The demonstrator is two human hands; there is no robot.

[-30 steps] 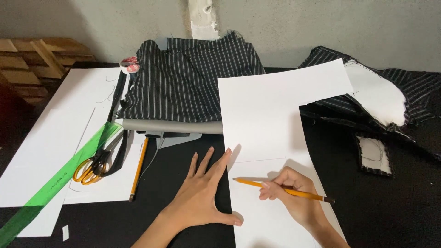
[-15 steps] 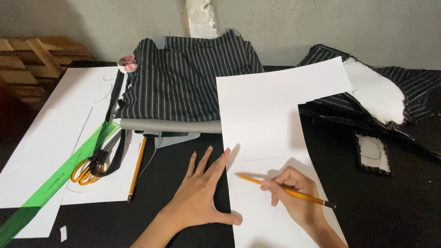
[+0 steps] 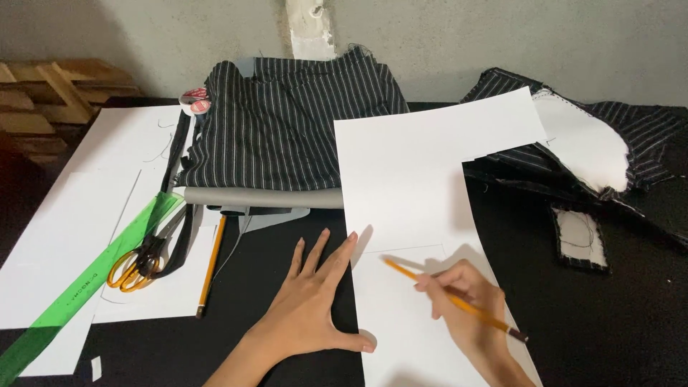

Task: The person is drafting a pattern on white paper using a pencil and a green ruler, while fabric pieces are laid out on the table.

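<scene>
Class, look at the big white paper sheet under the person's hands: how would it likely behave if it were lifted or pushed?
The white paper sheet looks thin and lies flat, so it would probably flop when lifted by one edge. It likely slides easily on the black table; the left hand presses by its edge while the right hand holds a pencil.

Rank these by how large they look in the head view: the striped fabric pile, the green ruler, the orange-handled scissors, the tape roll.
1. Striped fabric pile
2. Green ruler
3. Orange-handled scissors
4. Tape roll

The ruler runs out of frame, and the roll lies farther away, so true sizes may differ.
</scene>
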